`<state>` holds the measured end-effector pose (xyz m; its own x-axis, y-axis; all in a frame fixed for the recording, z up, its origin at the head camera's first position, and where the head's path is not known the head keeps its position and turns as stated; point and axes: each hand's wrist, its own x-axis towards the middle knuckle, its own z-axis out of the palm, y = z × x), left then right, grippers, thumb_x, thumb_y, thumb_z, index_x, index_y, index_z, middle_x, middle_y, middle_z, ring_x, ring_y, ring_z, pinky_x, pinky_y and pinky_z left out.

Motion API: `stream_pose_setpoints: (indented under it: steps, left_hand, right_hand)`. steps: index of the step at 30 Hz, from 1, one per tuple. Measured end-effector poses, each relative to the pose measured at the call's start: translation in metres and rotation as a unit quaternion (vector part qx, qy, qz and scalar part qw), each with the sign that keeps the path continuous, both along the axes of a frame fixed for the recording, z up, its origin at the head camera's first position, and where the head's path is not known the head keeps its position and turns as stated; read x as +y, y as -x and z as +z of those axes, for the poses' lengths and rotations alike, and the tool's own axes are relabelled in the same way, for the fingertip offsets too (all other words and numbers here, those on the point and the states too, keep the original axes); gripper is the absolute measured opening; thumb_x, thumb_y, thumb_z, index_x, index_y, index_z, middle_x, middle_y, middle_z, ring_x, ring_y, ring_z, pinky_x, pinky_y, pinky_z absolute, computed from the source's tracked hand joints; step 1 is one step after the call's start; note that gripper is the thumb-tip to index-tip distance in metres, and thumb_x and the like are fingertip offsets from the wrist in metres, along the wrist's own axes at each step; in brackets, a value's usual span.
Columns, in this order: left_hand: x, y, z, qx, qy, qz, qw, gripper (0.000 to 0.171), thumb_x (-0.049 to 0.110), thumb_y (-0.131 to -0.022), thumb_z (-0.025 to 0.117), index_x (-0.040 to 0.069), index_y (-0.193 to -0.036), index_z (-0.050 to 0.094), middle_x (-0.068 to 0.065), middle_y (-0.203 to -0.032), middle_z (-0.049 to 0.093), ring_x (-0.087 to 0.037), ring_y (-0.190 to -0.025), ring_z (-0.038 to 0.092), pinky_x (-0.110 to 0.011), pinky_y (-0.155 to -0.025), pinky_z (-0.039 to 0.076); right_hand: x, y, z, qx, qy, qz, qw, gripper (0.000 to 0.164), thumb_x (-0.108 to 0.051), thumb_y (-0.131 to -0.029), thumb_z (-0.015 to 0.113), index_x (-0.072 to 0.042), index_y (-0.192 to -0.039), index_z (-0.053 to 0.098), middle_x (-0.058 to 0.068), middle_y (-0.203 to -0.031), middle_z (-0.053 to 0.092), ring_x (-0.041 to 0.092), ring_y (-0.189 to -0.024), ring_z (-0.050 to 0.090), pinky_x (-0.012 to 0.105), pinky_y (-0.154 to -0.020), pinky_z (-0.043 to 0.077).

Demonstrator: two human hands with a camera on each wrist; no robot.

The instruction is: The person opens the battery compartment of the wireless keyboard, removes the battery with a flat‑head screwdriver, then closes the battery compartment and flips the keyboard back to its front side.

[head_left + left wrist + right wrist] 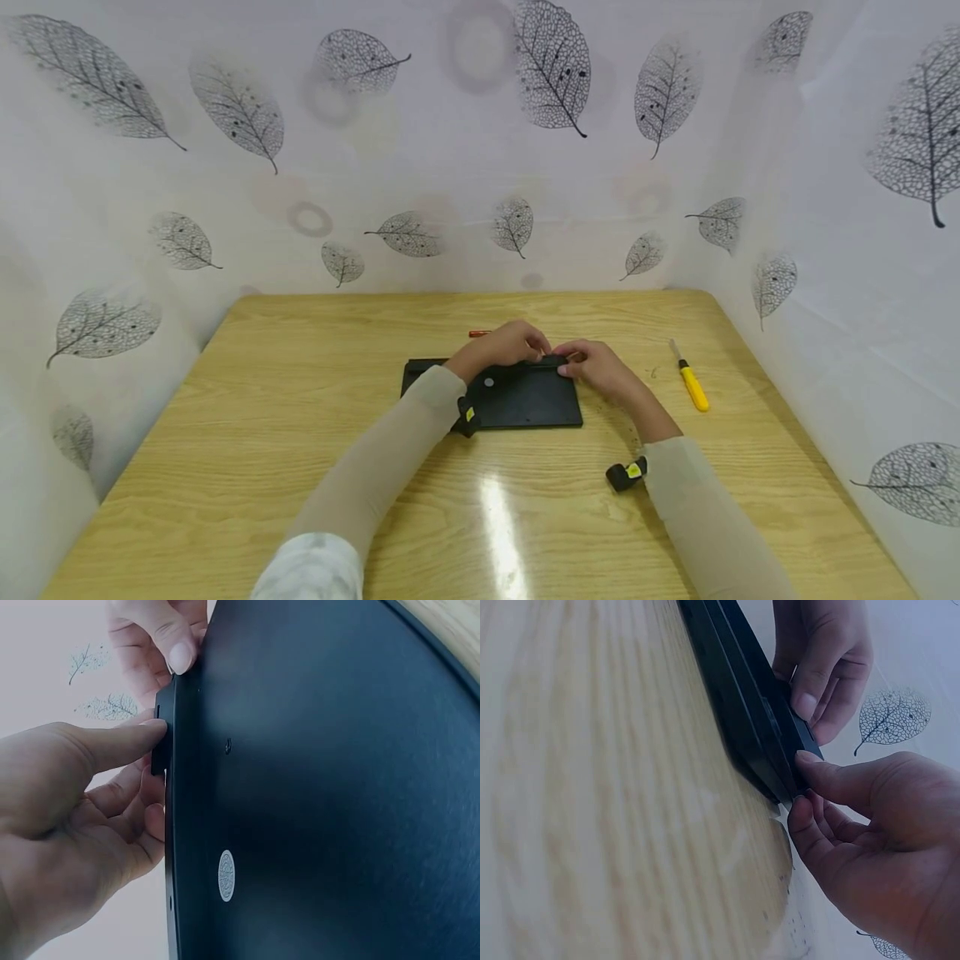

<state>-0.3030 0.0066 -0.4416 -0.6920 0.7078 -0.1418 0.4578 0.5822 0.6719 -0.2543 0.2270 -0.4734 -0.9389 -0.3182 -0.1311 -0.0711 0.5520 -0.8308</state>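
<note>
Black flat device (517, 398) lying mid-counter (300, 467), underside up. Left hand (510, 343) and right hand (600, 368) meeting at its far edge, fingers curled, pinching the rim. Yellow-handled knife (692, 382) to the right; red pen (480, 333) just beyond.
</note>
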Motion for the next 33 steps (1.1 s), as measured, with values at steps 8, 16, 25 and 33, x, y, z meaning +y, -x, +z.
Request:
stream_pose_setpoints:
  steps: [8,16,25,33]
  left_hand:
    - [0.0026,-0.0004,-0.0009,0.000,0.000,0.014,0.9999,0.018,0.008,-0.099,0.063,0.008,-0.114,0.074,-0.008,-0.116,0.072,-0.019,-0.102,0.066,-0.030,-0.083,0.054]
    - [0.0049,-0.0020,-0.0019,-0.008,-0.005,0.026,0.9996,0.017,0.008,-0.099,0.063,0.007,-0.111,0.076,-0.008,-0.113,0.073,-0.017,-0.097,0.066,-0.028,-0.080,0.052]
    - [0.0048,-0.0009,-0.0011,0.018,0.013,0.022,0.9995,0.019,0.008,-0.099,0.064,0.009,-0.114,0.076,-0.006,-0.111,0.074,-0.013,-0.087,0.062,-0.024,-0.076,0.050]
    - [0.0061,-0.0005,-0.0005,0.021,0.031,0.017,0.9991,0.021,0.007,-0.097,0.066,0.007,-0.115,0.077,-0.007,-0.116,0.074,-0.017,-0.104,0.068,-0.029,-0.088,0.054]
  right_hand:
    - [0.0010,0.0004,0.0001,0.008,-0.006,0.004,1.000,0.037,-0.018,-0.099,0.066,-0.009,-0.134,0.063,0.016,-0.129,0.064,0.029,-0.109,0.061,0.038,-0.086,0.050]
    - [0.0007,-0.0012,0.0015,0.007,-0.012,0.000,1.000,0.036,-0.017,-0.099,0.066,-0.009,-0.134,0.064,0.016,-0.126,0.065,0.029,-0.106,0.061,0.038,-0.087,0.049]
    - [0.0009,0.0004,0.0026,-0.003,-0.011,0.000,1.000,0.036,-0.017,-0.099,0.066,-0.010,-0.134,0.064,0.016,-0.127,0.064,0.029,-0.108,0.061,0.038,-0.086,0.050]
    - [-0.0009,-0.0005,0.0019,-0.006,-0.001,-0.001,1.000,0.035,-0.013,-0.099,0.064,-0.007,-0.133,0.063,0.018,-0.122,0.066,0.028,-0.104,0.062,0.036,-0.083,0.051]
